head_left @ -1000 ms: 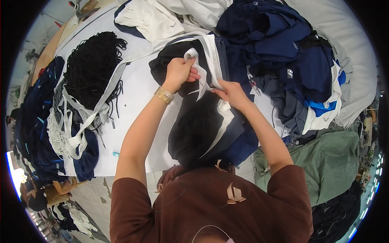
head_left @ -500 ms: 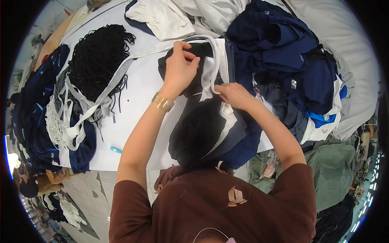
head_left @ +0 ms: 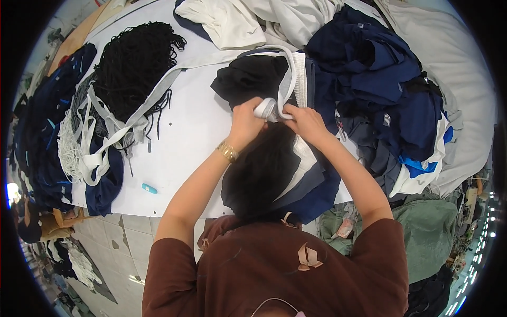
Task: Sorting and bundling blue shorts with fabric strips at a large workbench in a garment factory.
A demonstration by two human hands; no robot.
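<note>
A bundle of folded garments, black on top [head_left: 259, 174] with white and dark grey layers at its right edge, lies in front of me. A pale grey-white fabric strip [head_left: 288, 68] loops over it and draws in its middle. My left hand [head_left: 246, 122] is closed on a bunched end of the strip at the bundle's middle. Close beside it, my right hand [head_left: 306, 124] pinches the strip where it comes down from the far side. Between the hands the strip's crossing is partly covered by fingers.
The strip trails left to a tangle of white and grey strips [head_left: 95, 158] by a heap of black cords [head_left: 132, 68]. A small blue-handled tool [head_left: 149, 188] lies on the white tabletop [head_left: 174, 153]. Navy garments [head_left: 364, 63] pile at right, white cloth [head_left: 227, 21] at the back.
My left hand has come down toward me and closed on the strip's loose end, which hung free before. My right hand stays on the strip, and the hands are now close together.
</note>
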